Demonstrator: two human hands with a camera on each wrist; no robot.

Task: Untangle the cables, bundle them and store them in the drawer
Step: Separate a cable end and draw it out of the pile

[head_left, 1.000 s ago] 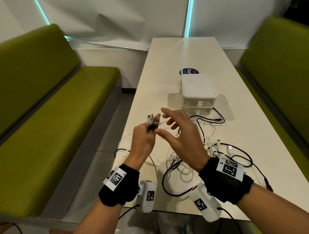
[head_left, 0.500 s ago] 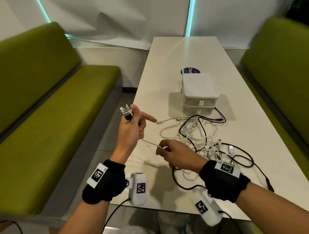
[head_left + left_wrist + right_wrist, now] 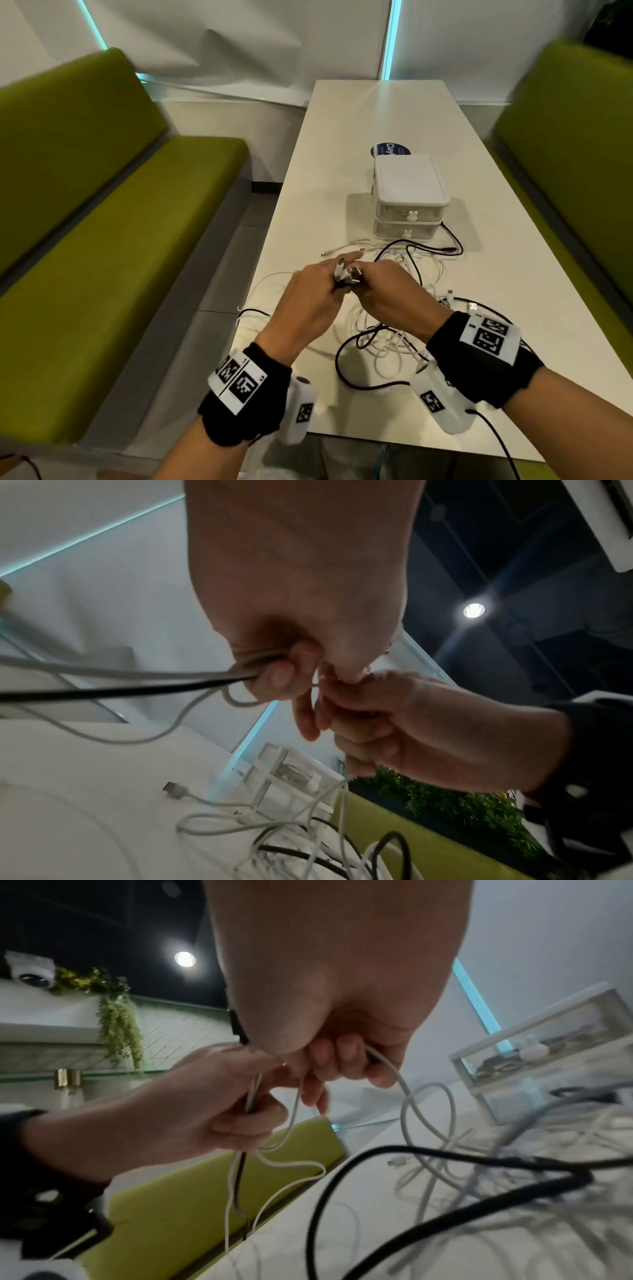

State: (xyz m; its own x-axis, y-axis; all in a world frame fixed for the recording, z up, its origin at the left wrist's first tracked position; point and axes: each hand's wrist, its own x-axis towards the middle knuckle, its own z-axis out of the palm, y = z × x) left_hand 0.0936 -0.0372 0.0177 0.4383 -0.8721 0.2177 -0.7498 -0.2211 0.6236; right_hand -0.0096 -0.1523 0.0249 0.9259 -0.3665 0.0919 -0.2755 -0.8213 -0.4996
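A tangle of white and black cables (image 3: 404,329) lies on the white table (image 3: 376,113) in front of me. My left hand (image 3: 318,291) grips a bunch of cable ends (image 3: 347,275), white and black strands running out of its fist (image 3: 240,674). My right hand (image 3: 387,287) meets it and holds a white cable (image 3: 387,1066) in curled fingers. Both hands are raised a little above the pile. The small white two-drawer box (image 3: 409,195) stands behind the pile, both drawers closed.
Green benches (image 3: 102,240) run along both sides of the table. A blue round sticker (image 3: 387,150) lies behind the drawer box. A loose white plug (image 3: 174,791) rests on the table left of the pile.
My left hand came back in from the left with the cable ends. My right hand rose from the table with a white cable and met it above the pile.
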